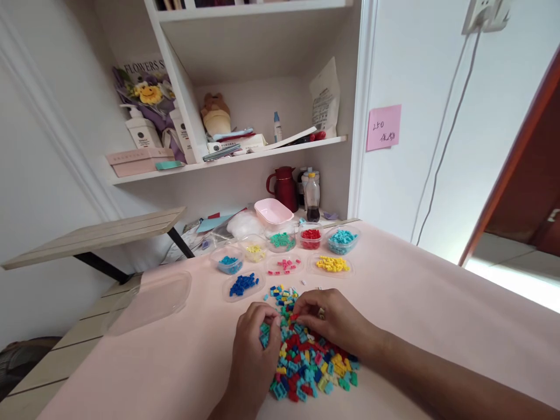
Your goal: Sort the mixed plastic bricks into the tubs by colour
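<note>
A heap of small mixed-colour building bricks (306, 361) lies on the pink tabletop. My left hand (256, 344) rests at the heap's left edge, fingers curled and thumb close to the index finger. Whatever its fingertips may hold is too small to make out. Over the upper part of the heap, my right hand (332, 318) has thumb and index finger closed around a small red brick (294, 317). Behind the heap stand clear tubs of sorted bricks: dark blue bricks (244, 284), pink bricks (285, 266) and yellow bricks (332, 264) are nearest.
Farther back are tubs with blue bricks (228, 263), pale yellow bricks (254, 251), green bricks (282, 240), red bricks (311, 237) and light blue bricks (342, 238). A clear lid (151, 300) lies left. A pink basin (273, 211), red jug (285, 188) and bottle (312, 198) stand behind.
</note>
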The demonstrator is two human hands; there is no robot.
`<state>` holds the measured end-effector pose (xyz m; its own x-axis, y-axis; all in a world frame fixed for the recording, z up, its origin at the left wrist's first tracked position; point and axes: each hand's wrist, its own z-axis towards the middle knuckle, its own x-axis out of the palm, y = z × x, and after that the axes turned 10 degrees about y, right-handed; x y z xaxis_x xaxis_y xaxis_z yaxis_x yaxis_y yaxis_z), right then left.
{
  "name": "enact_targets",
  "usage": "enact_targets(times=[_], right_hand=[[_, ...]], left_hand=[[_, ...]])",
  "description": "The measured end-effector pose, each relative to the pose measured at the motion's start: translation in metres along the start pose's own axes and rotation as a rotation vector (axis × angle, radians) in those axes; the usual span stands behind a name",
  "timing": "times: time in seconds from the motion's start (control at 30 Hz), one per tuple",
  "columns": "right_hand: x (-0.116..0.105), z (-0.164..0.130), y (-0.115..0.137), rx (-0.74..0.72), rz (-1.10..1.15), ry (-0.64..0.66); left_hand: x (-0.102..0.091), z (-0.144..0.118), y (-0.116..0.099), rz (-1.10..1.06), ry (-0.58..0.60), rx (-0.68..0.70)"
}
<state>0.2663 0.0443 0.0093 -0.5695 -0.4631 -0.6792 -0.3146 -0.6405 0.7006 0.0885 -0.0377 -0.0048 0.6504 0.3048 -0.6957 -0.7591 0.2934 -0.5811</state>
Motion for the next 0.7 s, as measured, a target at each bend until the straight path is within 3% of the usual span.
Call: enact_targets(times=[0.3, 0.43, 0.53, 0.7], right_hand=[[-0.011, 0.012, -0.017, 0.055, -0.201, -0.083], [-0.039, 0.037, -0.022, 0.077, -0.373, -0.188], [-0.069, 0.064, -0.027, 0.187, -0.52, -0.347], [-0.107, 0.095, -0.049, 0.315, -0.504, -0.483]], left_hand=[[-0.008, 0.001, 0.009, -0.186, -0.144, -0.133], [-0.007, 0.0, 0.011, -0.219, -0.16, -0.177], [-0.005, 0.0, 0.014, -0.211, -0.145, -0.191], [-0.001, 0.002, 0.025, -0.303, -0.125, -0.232]])
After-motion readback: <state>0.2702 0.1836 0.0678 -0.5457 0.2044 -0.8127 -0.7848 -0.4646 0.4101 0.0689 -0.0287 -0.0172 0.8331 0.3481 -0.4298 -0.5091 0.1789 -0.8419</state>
